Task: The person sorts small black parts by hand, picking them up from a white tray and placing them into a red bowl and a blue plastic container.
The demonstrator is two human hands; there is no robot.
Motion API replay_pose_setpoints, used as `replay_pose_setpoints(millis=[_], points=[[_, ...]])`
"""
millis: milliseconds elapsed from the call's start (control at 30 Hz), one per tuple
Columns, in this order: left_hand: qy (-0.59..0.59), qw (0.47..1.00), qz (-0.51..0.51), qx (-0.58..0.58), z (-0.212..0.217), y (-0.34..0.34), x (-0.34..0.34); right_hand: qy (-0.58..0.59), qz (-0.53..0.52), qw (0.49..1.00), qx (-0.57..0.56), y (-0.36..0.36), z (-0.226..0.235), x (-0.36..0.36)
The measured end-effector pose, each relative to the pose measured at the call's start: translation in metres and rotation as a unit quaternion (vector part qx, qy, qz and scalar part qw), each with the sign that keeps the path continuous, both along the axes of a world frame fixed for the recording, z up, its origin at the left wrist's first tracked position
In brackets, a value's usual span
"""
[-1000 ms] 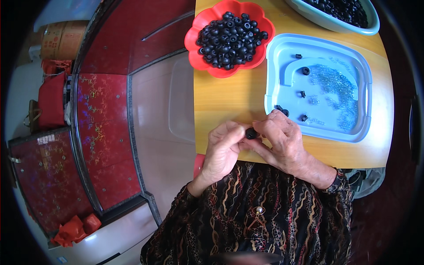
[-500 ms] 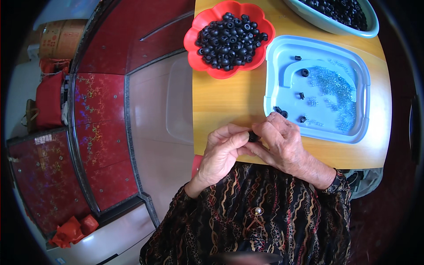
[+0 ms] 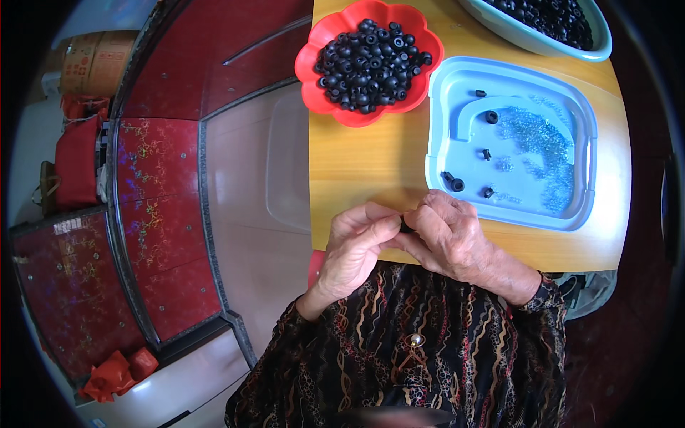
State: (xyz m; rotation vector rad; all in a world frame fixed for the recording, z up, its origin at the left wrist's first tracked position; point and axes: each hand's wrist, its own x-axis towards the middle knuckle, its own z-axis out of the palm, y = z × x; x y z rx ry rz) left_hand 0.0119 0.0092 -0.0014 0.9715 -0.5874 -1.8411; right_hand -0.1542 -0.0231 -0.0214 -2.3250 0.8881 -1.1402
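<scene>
A small black round piece (image 3: 406,225) is pinched between my two hands, mostly covered by the fingers, just over the table's near edge. My left hand (image 3: 358,246) grips it from the left with thumb and fingertips. Closed on its other side is my right hand (image 3: 451,232), close to the lower left corner of a light blue tray (image 3: 442,143). Inside the tray lie several loose black parts, among them a ring-shaped one (image 3: 491,117), and a scatter of tiny clear beads (image 3: 542,139).
A red scalloped bowl (image 3: 309,68) full of black rounded pieces stands at the far left of the wooden table (image 3: 364,160). At the far right is a pale green basin (image 3: 531,44) with more black pieces. Red cabinets (image 3: 160,228) line the left side.
My fingers have drawn in closer around the black piece, so less of it shows. My right fingertips have shifted slightly, uncovering the black parts at the tray's lower left corner.
</scene>
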Motion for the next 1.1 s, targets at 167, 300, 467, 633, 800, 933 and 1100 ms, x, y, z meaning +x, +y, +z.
replay_pose_setpoints(millis=[167, 300, 467, 633, 800, 933, 1100], points=[[-0.004, 1.000, -0.002, 0.022, 0.006, 0.004, 0.000, -0.032, -0.007, 0.999, -0.021, 0.000, -0.004, 0.003], [-0.075, 0.996, 0.023, -0.043, 0.006, -0.001, 0.002, -0.023, -0.008, 1.000, -0.001, 0.001, 0.006, -0.002], [-0.232, 0.957, 0.100, -0.142, 0.020, -0.043, 0.015, 0.013, -0.114, 0.993, 0.012, -0.007, 0.005, -0.044], [-0.325, 0.917, 0.105, -0.207, 0.018, -0.109, 0.026, 0.014, -0.283, 0.957, 0.057, -0.011, 0.003, -0.080], [-0.326, 0.900, 0.181, -0.225, 0.025, -0.132, 0.013, 0.063, -0.248, 0.965, 0.050, -0.005, 0.001, -0.079], [-0.319, 0.908, 0.137, -0.234, 0.015, -0.105, 0.012, 0.102, -0.201, 0.973, 0.053, -0.006, -0.005, -0.067], [-0.261, 0.953, 0.048, -0.147, -0.008, -0.055, 0.012, 0.212, -0.121, 0.969, 0.045, -0.021, -0.005, -0.051]])
